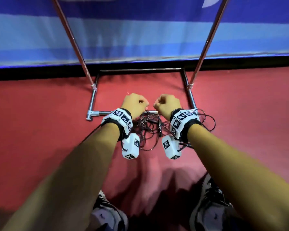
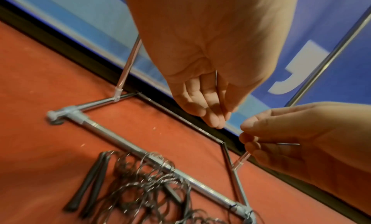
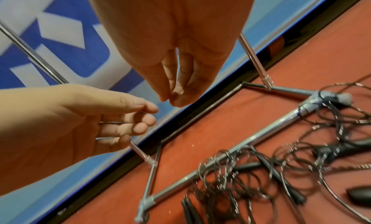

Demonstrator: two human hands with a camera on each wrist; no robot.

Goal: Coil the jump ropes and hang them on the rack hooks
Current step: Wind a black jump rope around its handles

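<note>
Jump ropes [image 1: 148,129]: a tangled heap of thin dark cord on the red floor [image 1: 40,130], draped over the front bar of the metal rack [image 1: 93,100] base; the loops run no single way. Dark handles [image 2: 86,183] lie side by side, long axes pointing roughly toward that bar. Left hand [image 1: 134,103] and right hand [image 1: 168,103]: fingers curled, tips pinched together, a thin strand (hard to make out) crossing each palm. Hooks and rack top are cut off. Wrist bands partly hide the heap. No containers in view.
</note>
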